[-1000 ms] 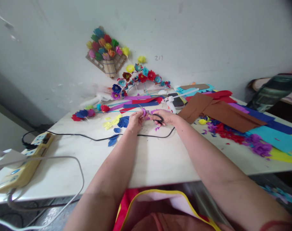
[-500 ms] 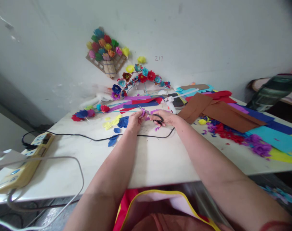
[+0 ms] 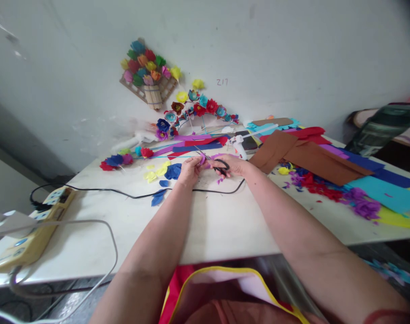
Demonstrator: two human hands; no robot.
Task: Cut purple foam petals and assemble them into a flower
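My left hand [image 3: 189,170] pinches a small purple paper piece [image 3: 201,158] above the white table [image 3: 205,225]. My right hand [image 3: 232,164] grips black-handled scissors [image 3: 216,164], whose blades point left into that purple piece. Both hands meet near the far middle of the table. Blue paper petals [image 3: 173,171] and yellow petals [image 3: 157,173] lie just left of my left hand. A black cable [image 3: 130,193] runs across the table under my hands.
A white glue gun [image 3: 239,145] stands behind my right hand. Finished paper flowers [image 3: 191,108] lean on the wall, with a flower plaque [image 3: 147,72] above. Brown, blue, red and yellow sheets [image 3: 313,157] and scraps cover the right side. A power strip [image 3: 36,234] sits at the left edge.
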